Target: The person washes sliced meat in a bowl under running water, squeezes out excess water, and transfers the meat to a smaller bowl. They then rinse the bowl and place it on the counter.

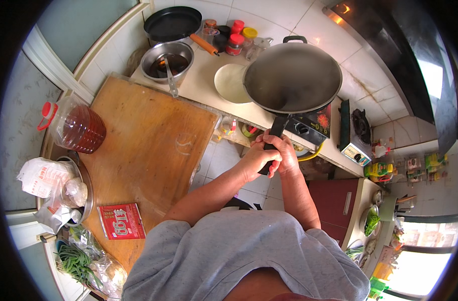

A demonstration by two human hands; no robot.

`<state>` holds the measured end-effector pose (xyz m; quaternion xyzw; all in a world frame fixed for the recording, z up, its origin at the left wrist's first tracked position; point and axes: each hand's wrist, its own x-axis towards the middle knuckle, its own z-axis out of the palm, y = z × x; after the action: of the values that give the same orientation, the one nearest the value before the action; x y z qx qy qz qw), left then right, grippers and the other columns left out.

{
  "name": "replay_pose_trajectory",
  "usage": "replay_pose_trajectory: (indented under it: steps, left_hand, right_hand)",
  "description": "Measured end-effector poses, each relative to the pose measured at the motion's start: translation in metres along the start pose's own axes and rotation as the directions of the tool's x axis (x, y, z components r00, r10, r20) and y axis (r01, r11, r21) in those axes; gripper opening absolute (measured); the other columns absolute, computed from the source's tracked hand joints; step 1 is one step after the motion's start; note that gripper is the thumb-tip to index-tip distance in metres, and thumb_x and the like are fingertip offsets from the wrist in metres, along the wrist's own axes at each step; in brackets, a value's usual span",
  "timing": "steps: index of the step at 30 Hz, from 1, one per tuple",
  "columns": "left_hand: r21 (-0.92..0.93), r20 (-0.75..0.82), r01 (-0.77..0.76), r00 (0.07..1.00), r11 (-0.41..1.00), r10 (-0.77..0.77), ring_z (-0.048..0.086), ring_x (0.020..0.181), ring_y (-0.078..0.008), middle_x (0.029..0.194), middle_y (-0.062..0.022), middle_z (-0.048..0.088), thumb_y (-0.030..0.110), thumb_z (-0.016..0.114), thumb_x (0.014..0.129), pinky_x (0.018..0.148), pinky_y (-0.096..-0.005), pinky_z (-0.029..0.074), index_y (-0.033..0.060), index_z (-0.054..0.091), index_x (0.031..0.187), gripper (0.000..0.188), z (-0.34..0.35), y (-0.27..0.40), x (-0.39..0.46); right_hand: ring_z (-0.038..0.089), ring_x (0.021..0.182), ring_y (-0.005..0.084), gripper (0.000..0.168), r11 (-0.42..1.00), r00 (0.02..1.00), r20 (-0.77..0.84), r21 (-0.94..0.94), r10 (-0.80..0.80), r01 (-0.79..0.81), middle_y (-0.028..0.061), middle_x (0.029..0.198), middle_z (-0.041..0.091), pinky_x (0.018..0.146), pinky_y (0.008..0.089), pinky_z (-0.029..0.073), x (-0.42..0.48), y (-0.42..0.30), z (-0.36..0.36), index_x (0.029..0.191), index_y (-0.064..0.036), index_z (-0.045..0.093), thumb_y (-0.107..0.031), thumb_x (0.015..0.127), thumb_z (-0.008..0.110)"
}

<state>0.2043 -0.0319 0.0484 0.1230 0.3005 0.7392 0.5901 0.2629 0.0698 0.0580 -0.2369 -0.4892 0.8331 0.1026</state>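
Observation:
A wide dark wok [293,79] stands over a gas stove [311,126] on the counter, its inside hazy and what it holds unclear. Its black long handle [278,127] points back toward my body. My left hand [262,158] is wrapped around the lower part of this handle. My right hand [285,151] closes on the same handle from the other side, and the fingers of both hands overlap. Left of the wok, partly hidden by its rim, is a pale round bowl [231,83].
A steel bowl [153,71] of dark liquid with a ladle [170,77], a frying pan [172,23] and several jars [234,44] line the wall. On the wooden table [146,128] stand a large jug [80,126] and a red packet [121,222]. A second burner [358,128] is at right, beneath a range hood [394,49].

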Motion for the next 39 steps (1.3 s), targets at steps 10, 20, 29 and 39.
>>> replay_pose_trajectory:
  steps: [10, 20, 29, 39]
  left_hand:
    - [-0.044, 0.003, 0.0, 1.0, 0.999, 0.0, 0.048, 0.038, -0.016, 0.052, -0.006, 0.047, 0.004, 0.056, 0.073, 0.033, -0.0309, 0.041, 0.0039, 0.048, 0.088, 0.016, 0.006, 0.01, -0.006]
    - [-0.136, 0.065, 0.068, 0.996, 0.988, -0.06, 0.048, 0.039, -0.0148, 0.051, -0.0053, 0.048, 0.008, 0.056, 0.076, 0.033, -0.0299, 0.039, 0.0063, 0.05, 0.076, 0.007, -0.009, 0.004, -0.004]
    - [-0.153, 0.091, 0.059, 0.995, 0.986, -0.045, 0.046, 0.038, -0.0145, 0.048, -0.0043, 0.047, 0.011, 0.056, 0.077, 0.034, -0.0292, 0.037, 0.0085, 0.048, 0.065, 0.015, -0.006, 0.009, -0.007]
    - [-0.251, 0.097, 0.084, 0.993, 0.964, -0.061, 0.041, 0.036, -0.0128, 0.047, -0.0016, 0.044, 0.012, 0.055, 0.079, 0.034, -0.0262, 0.034, 0.0099, 0.046, 0.059, 0.022, -0.007, 0.007, -0.009]
  right_hand:
    - [0.061, 0.081, 0.0274, 0.015, 0.999, 1.0, -0.021, -0.049, 0.0, -0.001, 0.0122, 0.081, 0.06, 0.074, 0.0384, 0.05, -0.001, -0.007, 0.009, 0.083, -0.001, 0.054, -0.013, 0.079, 0.062]
    - [0.058, 0.077, 0.0259, 0.014, 0.999, 0.999, -0.041, 0.03, -0.033, 0.034, 0.012, 0.08, 0.059, 0.079, 0.0395, 0.049, -0.001, -0.005, 0.022, 0.083, -0.001, 0.054, -0.012, 0.078, 0.061]
    - [0.058, 0.078, 0.0245, 0.011, 0.999, 0.997, -0.066, -0.004, -0.034, 0.034, 0.0099, 0.079, 0.058, 0.084, 0.0388, 0.048, -0.002, -0.009, 0.026, 0.083, -0.001, 0.054, -0.01, 0.079, 0.06]
    - [0.057, 0.077, 0.024, 0.01, 0.993, 0.996, -0.063, 0.092, -0.063, 0.068, 0.0089, 0.077, 0.056, 0.078, 0.0369, 0.048, -0.001, -0.003, 0.032, 0.083, 0.0, 0.053, -0.009, 0.08, 0.058]
